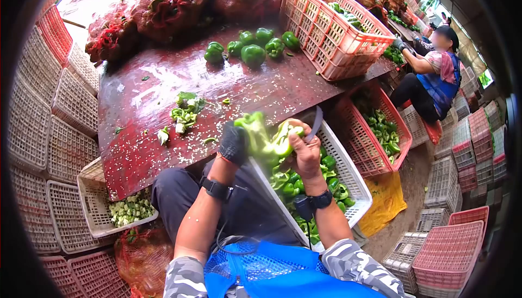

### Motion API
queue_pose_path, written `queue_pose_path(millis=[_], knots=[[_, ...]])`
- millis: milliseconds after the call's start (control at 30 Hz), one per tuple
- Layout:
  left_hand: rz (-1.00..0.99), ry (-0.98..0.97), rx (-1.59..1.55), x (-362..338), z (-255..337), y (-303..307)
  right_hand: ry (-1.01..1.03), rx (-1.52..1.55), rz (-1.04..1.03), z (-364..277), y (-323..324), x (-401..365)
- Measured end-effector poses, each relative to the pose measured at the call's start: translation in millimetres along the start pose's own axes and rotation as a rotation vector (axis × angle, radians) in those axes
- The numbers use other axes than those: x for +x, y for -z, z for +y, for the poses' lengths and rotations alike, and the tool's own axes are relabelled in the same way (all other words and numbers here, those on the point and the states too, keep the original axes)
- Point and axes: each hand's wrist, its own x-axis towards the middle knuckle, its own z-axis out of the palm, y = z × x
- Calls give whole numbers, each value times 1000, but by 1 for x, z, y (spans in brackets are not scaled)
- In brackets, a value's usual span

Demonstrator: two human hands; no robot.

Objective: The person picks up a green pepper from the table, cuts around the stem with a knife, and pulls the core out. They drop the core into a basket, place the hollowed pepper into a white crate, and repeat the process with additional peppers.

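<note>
My left hand [232, 142], in a dark glove, is closed on a piece of opened green bell pepper [254, 130], smeared by motion. My bare right hand [306, 155] grips a knife [315, 124], its curved blade pointing up, and holds another cut pepper piece [283, 139] with the pale inside showing. Both hands are above a white crate [356, 203] of green pepper pieces, beside my lap. On the red table [147, 159] lie trimmed pepper cores [185, 116] and scattered seeds. Several whole green peppers [253, 55] sit farther back.
Filled net sacks [169, 4] line the table's back. A pink crate [331, 31] stands on its right end; another red crate [399, 118] holds cut peppers. A white crate [89, 184] of cores is at left. Stacked crates [32, 118] flank both sides. A co-worker [435, 75] sits at right.
</note>
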Motion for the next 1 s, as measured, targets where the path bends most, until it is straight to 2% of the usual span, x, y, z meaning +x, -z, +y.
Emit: queue_pose_path(millis=[33, 133, 200, 233, 300, 333, 367, 433, 467, 500, 567, 633, 700, 733, 767, 867, 933, 967, 1000], knots=[[79, 78, -369, -5, -20, -4, -5, 45, 64, 2, 4, -1], [23, 61, -329, 1, 10, -9, 1, -77, 131, 4, 27, -10], [2, 187, -969, 1, 15, -8, -16, -172, 143, -8, 49, -19], [6, 185, -968, 2, 14, -2, 6, -175, 129, -14, 57, -20], [-155, -120, -146, 4, 17, 10, -117, -647, 8, -34, 82, -22], [-216, -54, -143, 3, 27, 10, 73, -1006, -80, -42, 86, -20], [-226, -55, -151, 2, 22, 10, 124, -1163, -52, -51, 65, -21], [-209, -424, 517, -4, -2, 17, 269, -1091, -107, -49, 40, -15], [-373, -269, 669, 0, -10, 14, 364, -1207, -172, -55, 21, -10], [-308, -512, 799, 0, -1, 7, 465, -1330, -232, -60, 5, -5], [-285, -458, 710, -2, 27, 4, 520, -1431, -346, -52, -7, 3], [-461, -597, 599, 11, 84, 2, 435, -1500, -432, -46, -12, 8], [-472, -599, 617, 11, 67, 5, 428, -1482, -478, -42, -10, 11], [-468, -569, 504, 7, 32, 11, 465, -1488, -461, -40, -12, 11], [-550, -579, 849, -1, -2, 25, 488, -1497, -484, -41, -14, 10], [-497, -508, 769, -5, -8, 24, 462, -1502, -522, -34, -12, 9], [-499, -283, 551, -6, -4, 21, 448, -1500, -529, -25, -8, 9], [-500, -289, 551, -6, 8, 19, 431, -1494, -544, -20, -5, 9], [-496, -111, 474, -7, 27, 17, 470, -1477, -568, -18, -4, 9]])
